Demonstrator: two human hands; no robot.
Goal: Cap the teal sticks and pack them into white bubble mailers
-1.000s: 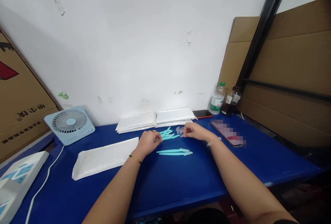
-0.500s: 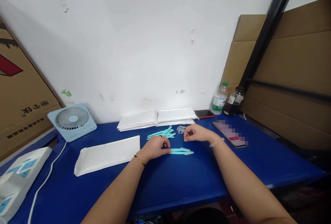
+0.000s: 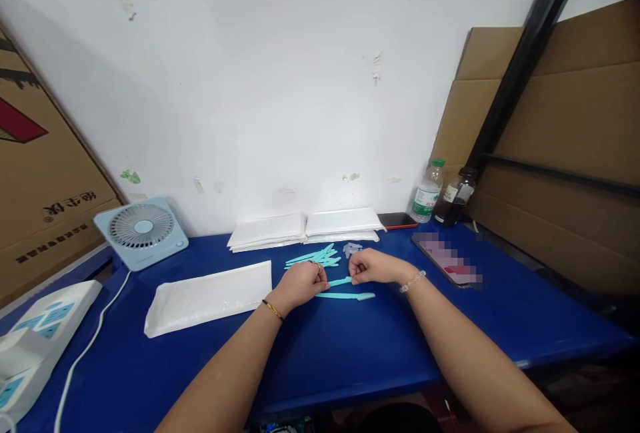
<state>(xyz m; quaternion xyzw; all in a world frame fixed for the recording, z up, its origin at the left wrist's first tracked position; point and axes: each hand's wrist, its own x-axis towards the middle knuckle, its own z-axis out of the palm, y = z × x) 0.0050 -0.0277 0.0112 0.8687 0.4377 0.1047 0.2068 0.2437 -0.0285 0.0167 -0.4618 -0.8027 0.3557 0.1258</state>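
My left hand [image 3: 300, 282] and my right hand [image 3: 371, 266] meet over the blue table [image 3: 320, 353], both pinched on the two ends of one teal plastic stick [image 3: 340, 281]. A second teal stick [image 3: 347, 296] lies flat just in front of them. Behind my hands lies a loose pile of several more teal sticks [image 3: 313, 258], with a few small clear caps [image 3: 353, 247] to its right. My left wrist carries a gold bangle and my right wrist a bead bracelet.
A white padded bag [image 3: 210, 298] lies left of my hands; two stacks of white bags [image 3: 303, 226] rest against the wall. A small fan [image 3: 143, 231], a phone [image 3: 445, 258], another phone [image 3: 399, 220], two bottles [image 3: 440, 192] and cardboard surround the work area.
My left hand came back from the pile toward me and took up one of the two sticks in front; my right hand moved in and gripped its other end. The camera tilted slightly.
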